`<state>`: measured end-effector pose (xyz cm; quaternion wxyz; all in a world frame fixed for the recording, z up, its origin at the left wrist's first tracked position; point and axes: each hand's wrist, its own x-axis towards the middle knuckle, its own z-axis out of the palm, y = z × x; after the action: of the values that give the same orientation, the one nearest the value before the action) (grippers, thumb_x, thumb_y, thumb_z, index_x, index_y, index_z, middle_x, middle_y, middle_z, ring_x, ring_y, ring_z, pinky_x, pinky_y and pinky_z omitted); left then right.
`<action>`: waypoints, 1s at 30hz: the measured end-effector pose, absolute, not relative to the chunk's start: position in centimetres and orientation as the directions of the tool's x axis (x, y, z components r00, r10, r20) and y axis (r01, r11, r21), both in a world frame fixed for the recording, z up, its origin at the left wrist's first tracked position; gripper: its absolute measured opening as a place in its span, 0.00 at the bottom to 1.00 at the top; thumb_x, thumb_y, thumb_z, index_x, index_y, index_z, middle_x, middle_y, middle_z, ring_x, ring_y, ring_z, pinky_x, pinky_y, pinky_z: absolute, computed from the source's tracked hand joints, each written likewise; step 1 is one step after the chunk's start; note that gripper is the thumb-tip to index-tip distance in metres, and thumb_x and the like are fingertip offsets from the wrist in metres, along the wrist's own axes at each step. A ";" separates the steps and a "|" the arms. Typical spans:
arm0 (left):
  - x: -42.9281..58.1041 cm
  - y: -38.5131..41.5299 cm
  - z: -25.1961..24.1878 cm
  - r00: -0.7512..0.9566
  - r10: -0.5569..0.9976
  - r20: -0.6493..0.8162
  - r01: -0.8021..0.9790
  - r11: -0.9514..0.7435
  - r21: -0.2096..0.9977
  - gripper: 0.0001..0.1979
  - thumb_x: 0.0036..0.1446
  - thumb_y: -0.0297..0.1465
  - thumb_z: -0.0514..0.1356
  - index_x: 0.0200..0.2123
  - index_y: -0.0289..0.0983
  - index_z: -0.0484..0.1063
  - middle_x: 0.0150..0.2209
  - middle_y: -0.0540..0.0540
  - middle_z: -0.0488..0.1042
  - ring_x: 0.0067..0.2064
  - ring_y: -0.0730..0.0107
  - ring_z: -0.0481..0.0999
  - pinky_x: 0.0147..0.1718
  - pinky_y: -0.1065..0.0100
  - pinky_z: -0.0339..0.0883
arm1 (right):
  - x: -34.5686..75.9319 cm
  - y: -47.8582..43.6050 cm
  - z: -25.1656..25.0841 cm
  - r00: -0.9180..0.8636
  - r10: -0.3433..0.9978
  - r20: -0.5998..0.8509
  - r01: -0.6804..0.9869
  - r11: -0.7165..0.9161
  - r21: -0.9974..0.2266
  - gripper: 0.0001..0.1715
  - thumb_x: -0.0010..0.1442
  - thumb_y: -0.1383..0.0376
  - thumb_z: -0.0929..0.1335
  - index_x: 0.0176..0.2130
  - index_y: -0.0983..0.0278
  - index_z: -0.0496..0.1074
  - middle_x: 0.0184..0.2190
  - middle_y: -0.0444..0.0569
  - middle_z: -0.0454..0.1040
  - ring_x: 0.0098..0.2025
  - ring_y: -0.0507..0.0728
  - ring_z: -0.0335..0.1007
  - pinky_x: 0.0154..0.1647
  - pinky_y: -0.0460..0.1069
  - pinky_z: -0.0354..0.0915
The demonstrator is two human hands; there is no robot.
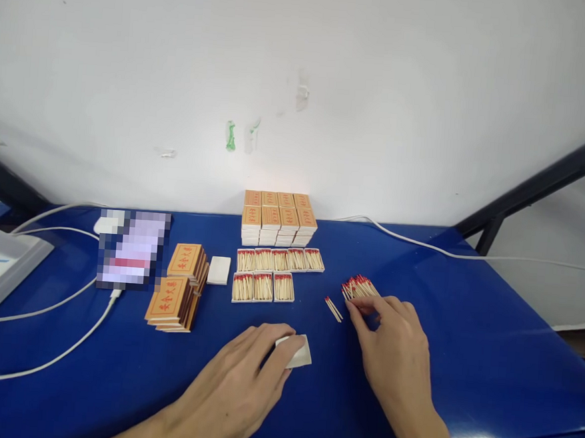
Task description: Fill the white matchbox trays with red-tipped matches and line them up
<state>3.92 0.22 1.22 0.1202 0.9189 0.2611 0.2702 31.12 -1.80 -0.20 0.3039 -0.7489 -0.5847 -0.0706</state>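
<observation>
My left hand (254, 373) grips a white matchbox tray (300, 354) by its left side, thumb on the near edge; no matches show in it. To the right, my right hand (396, 346) has thumb and forefinger pinched at the near left edge of a pile of red-tipped matches (360, 286). Fingers cover part of the pile, so how many matches they grip is hidden. A few loose matches (333, 309) lie just left of that hand. Two rows of trays filled with matches (263, 287) sit beyond, between the hands and the wall.
Stacked closed matchboxes (278, 218) stand against the wall. Orange matchbox sleeves (174, 301) are piled at left beside a white tray (219, 270). A pixelated phone (137, 248) with a white cable (99, 329) and a white box (4, 259) lie farther left.
</observation>
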 end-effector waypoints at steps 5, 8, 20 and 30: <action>3.9 0.2 1.1 0.715 0.548 0.434 0.420 -0.833 0.360 0.21 0.78 0.21 0.54 0.70 0.35 0.67 0.60 0.35 0.82 0.58 0.51 0.89 0.56 0.47 0.88 | 31.3 -2.1 0.0 0.327 0.836 0.440 0.915 -0.164 -0.368 0.45 0.79 0.32 0.56 0.38 0.61 0.82 0.35 0.59 0.82 0.41 0.68 0.70 0.40 0.61 0.65; 3.9 0.2 1.1 0.717 0.547 0.432 0.420 -0.834 0.359 0.21 0.78 0.21 0.54 0.70 0.35 0.67 0.60 0.35 0.82 0.58 0.51 0.89 0.56 0.47 0.88 | 31.0 -2.1 0.1 0.312 0.850 0.424 0.913 -0.145 -0.382 0.45 0.79 0.32 0.56 0.37 0.60 0.82 0.35 0.57 0.82 0.41 0.68 0.71 0.41 0.61 0.66; 3.9 0.2 0.9 0.721 0.551 0.420 0.426 -0.831 0.359 0.23 0.78 0.20 0.54 0.71 0.36 0.67 0.61 0.36 0.82 0.59 0.50 0.88 0.58 0.46 0.87 | 31.4 -1.5 0.7 0.324 0.839 0.437 0.907 -0.143 -0.397 0.47 0.78 0.30 0.57 0.45 0.62 0.85 0.40 0.59 0.83 0.44 0.68 0.71 0.43 0.61 0.67; 3.9 0.3 1.1 0.726 0.546 0.418 0.423 -0.834 0.354 0.23 0.77 0.20 0.54 0.71 0.35 0.67 0.60 0.35 0.82 0.59 0.51 0.88 0.57 0.48 0.87 | 31.4 -1.6 0.2 0.334 0.867 0.370 0.889 -0.160 -0.428 0.43 0.78 0.32 0.58 0.38 0.58 0.83 0.36 0.58 0.83 0.42 0.68 0.72 0.40 0.60 0.65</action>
<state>3.87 0.26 1.13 0.1178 0.9215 0.2628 0.2606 31.44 -1.64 0.23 0.2956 -0.7614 -0.5766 -0.0190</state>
